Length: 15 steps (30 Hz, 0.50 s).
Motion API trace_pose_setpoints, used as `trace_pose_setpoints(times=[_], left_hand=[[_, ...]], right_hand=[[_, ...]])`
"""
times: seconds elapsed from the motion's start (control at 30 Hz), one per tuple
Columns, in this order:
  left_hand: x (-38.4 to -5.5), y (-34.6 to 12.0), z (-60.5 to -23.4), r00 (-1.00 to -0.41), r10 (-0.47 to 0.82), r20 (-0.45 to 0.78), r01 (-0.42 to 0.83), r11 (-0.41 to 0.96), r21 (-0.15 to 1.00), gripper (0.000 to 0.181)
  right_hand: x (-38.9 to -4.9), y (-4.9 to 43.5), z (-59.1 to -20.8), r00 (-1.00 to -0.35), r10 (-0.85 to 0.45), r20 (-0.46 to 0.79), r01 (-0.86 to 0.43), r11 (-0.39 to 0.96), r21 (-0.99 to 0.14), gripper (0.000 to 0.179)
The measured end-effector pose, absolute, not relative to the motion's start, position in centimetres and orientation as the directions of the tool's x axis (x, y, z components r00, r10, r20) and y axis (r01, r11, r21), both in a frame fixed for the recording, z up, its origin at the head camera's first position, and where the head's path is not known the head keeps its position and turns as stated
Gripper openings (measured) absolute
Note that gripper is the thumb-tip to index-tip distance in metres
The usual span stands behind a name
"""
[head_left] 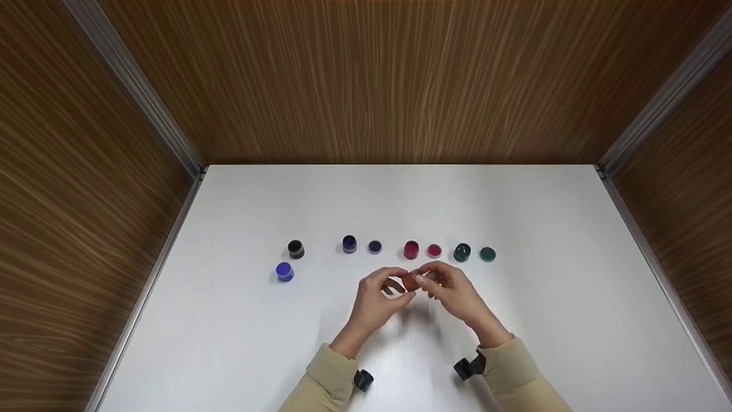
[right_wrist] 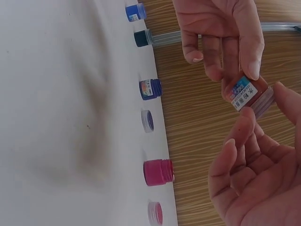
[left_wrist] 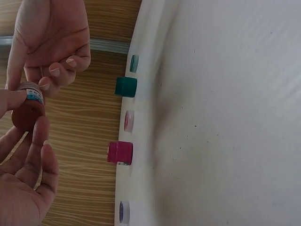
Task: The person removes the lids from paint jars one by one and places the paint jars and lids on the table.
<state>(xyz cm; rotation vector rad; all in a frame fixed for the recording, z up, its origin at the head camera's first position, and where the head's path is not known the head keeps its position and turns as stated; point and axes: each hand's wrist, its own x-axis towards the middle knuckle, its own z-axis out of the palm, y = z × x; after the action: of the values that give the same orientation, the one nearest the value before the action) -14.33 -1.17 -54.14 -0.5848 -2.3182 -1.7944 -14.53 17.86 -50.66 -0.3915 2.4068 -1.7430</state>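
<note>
A small orange-brown paint jar [head_left: 410, 281] is held above the white table between both hands. My left hand [head_left: 377, 300] pinches the jar's body between thumb and fingers. At the jar's clear lid [right_wrist: 264, 102], my right hand [head_left: 456, 293] grips with thumb and fingertips. The lid still sits on the jar in both wrist views. A printed label [right_wrist: 244, 93] shows on the jar's side. Just beyond the hands stands a crimson paint jar [head_left: 411, 249], uncapped, with its lid [head_left: 434, 250] lying to its right.
Right of these are a green jar [head_left: 462, 252] and its lid [head_left: 488, 254]. To the left stand a dark purple jar [head_left: 349, 244] with a lid [head_left: 375, 246], a black jar [head_left: 295, 249] and a blue-violet jar [head_left: 285, 272]. Wood-grain panels [head_left: 366, 86] enclose the table.
</note>
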Motion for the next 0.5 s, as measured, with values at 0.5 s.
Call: trace_pose_setpoints(times=[0.5], left_hand=[[-14.39,-1.00,-54.22,-0.908,0.198,0.371,0.416,0.297,0.860,0.028]], right_hand=[[-14.53,17.82,-51.65,-0.966,-0.256,0.030,-0.121,0.346,-0.931,0.026]])
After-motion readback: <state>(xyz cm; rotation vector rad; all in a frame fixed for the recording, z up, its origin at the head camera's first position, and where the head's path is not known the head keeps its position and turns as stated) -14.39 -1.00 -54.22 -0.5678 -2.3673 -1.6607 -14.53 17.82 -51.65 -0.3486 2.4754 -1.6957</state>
